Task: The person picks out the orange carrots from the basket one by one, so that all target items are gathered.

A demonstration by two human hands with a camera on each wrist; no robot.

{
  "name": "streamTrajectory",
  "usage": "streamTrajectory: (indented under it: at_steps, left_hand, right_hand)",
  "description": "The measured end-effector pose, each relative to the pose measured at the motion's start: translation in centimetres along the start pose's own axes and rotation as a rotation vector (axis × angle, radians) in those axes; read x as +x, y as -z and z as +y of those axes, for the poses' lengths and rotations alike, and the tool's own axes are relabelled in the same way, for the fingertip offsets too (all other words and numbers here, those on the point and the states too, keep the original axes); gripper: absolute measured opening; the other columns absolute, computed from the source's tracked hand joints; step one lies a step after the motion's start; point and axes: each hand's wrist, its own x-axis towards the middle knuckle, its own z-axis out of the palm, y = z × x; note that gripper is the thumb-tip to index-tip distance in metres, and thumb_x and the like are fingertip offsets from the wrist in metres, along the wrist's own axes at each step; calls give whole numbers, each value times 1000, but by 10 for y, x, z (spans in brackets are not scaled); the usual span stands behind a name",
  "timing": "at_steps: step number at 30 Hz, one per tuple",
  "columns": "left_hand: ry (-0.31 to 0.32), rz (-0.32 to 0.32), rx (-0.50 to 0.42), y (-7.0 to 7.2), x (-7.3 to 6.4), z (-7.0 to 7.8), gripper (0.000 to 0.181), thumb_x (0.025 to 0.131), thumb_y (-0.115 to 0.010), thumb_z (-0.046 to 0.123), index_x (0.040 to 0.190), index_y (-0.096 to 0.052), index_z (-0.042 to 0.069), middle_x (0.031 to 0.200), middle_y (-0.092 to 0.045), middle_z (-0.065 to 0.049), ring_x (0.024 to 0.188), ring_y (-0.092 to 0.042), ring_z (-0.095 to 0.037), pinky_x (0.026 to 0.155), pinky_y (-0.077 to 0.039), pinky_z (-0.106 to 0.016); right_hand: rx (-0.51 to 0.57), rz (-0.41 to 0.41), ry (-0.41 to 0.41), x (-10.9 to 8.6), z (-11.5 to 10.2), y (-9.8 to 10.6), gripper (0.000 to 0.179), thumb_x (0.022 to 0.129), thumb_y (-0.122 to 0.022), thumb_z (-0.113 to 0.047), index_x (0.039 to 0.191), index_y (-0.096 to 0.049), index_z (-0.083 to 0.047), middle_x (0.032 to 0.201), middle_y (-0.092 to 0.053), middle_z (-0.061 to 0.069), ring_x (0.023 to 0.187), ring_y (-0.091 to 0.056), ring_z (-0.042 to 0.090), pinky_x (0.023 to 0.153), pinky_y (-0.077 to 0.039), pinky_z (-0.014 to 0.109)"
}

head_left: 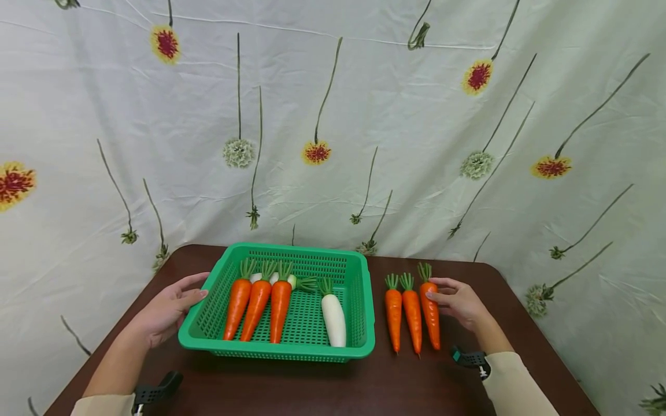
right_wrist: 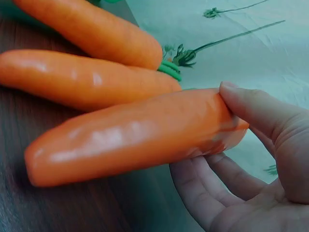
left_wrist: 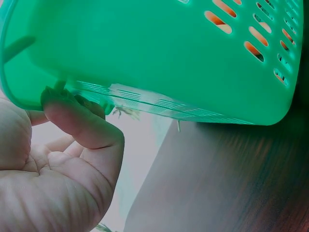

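Observation:
At the right of the table my right hand (head_left: 460,300) pinches the outermost carrot (head_left: 430,315) near its leafy end, thumb on one side and fingers on the other. In the right wrist view that carrot (right_wrist: 120,137) lies across the middle, its narrow end toward the left. Two more carrots (head_left: 393,315) lie just left of it, side by side. My left hand (head_left: 169,309) holds the left rim of a green plastic basket (head_left: 366,300); the left wrist view shows the thumb (left_wrist: 79,118) at the rim. Three carrots (head_left: 258,303) lie inside, and a white radish (head_left: 334,320) rests apart at the right.
Behind the basket's carrots lies another white vegetable, partly covered, its green leaves (head_left: 308,283) pointing right. The dark brown table (head_left: 270,387) extends in front of the basket. A pale cloth with printed flowers (head_left: 395,115) hangs behind and along the sides.

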Motion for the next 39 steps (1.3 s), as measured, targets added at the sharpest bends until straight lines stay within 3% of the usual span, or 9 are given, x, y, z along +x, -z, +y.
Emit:
streamTrajectory:
  at_steps: [12,29,39]
  left_hand:
    - [-3,-23,-25,0,0,-1,75,110,-49,28,163,-2,4,118,-69,9,101,-75,-19,85,-63,-47]
    - [-7,-8,10,2,2,2,75,110,-49,29,163,-3,4,118,-69,11,100,-76,-20,85,-63,-47]
    - [5,-23,-13,4,2,0,75,110,-48,28,163,-1,5,118,-69,10,101,-76,-19,85,-63,-47]
  right_hand:
    - [-84,-2,-64,4,13,6,62,92,-78,-18,145,-53,3,120,-72,12,95,-74,20,89,-63,43]
    - [-213,1,-88,14,9,6,62,92,-78,-20,143,-54,5,133,-64,27,101,-74,27,92,-61,52]
    - [-202,10,-118,12,9,3,66,90,-80,-21,145,-52,4,136,-61,29,102,-74,27,91,-61,54]
